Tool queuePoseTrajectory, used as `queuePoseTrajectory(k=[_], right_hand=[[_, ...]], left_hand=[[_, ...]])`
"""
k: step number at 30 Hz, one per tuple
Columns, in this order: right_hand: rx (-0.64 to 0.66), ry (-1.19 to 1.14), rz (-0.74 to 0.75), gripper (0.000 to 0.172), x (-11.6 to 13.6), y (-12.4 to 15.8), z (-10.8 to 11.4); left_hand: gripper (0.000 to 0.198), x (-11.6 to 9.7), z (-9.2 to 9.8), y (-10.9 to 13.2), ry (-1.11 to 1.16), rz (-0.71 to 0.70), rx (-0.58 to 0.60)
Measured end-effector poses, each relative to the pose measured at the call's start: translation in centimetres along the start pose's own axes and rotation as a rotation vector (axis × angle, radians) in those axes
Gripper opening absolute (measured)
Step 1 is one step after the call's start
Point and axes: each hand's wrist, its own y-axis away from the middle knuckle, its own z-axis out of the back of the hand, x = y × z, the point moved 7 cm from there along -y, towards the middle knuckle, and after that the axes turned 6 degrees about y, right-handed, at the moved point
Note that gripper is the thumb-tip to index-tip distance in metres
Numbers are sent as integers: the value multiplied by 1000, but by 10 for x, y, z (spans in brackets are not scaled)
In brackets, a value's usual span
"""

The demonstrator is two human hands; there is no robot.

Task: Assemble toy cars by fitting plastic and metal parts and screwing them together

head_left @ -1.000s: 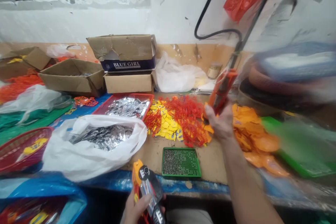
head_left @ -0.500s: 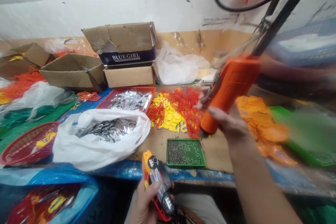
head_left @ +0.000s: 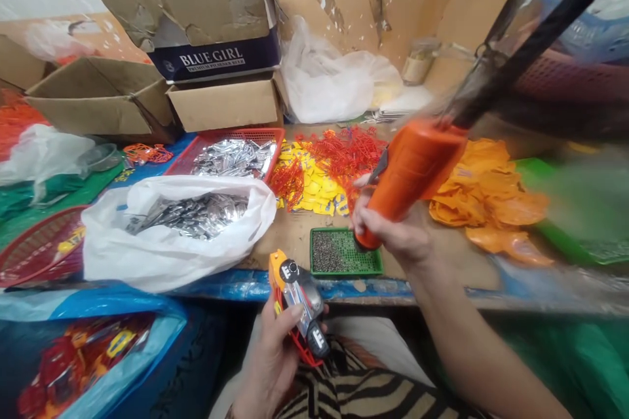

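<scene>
My left hand (head_left: 278,340) is closed around a toy car (head_left: 301,304) with yellow, red and black parts, held in front of the table edge. My right hand (head_left: 393,232) grips an orange electric screwdriver (head_left: 410,170) that hangs from above on a dark cord. Its lower end is over the right part of a green tray (head_left: 346,272), which holds many small screws (head_left: 328,253); its bit is hidden. Behind the tray lie yellow plastic pieces (head_left: 314,186) and red plastic frames (head_left: 344,150).
A white bag (head_left: 171,262) and a red basket (head_left: 278,157) hold shiny metallic parts. Orange shells (head_left: 484,200) lie on the right, near a blurred green tray (head_left: 533,177). Cardboard boxes (head_left: 226,101) stand behind. At lower left, a blue bag (head_left: 162,334) contains toy cars.
My right hand has brought the screwdriver down and left, over the screw tray. The toy car stays in my left hand at about the same spot. The view has tilted downward.
</scene>
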Motion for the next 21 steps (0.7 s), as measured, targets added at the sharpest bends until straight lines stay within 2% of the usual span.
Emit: queuePoseTrajectory(k=[3, 8, 14, 21], right_hand=[[-50, 6, 38, 29, -10, 3, 7], [-99, 68, 69, 18, -8, 2, 16], [-107, 8, 59, 30, -5, -1, 20], [-221, 172, 165, 15, -1, 0, 25]], left_hand=[[47, 4, 0, -1, -2, 20, 0], [47, 7, 0, -3, -7, 31, -23], [50, 6, -6, -2, -16, 32, 5], [71, 7, -1, 4, -41, 58, -3]])
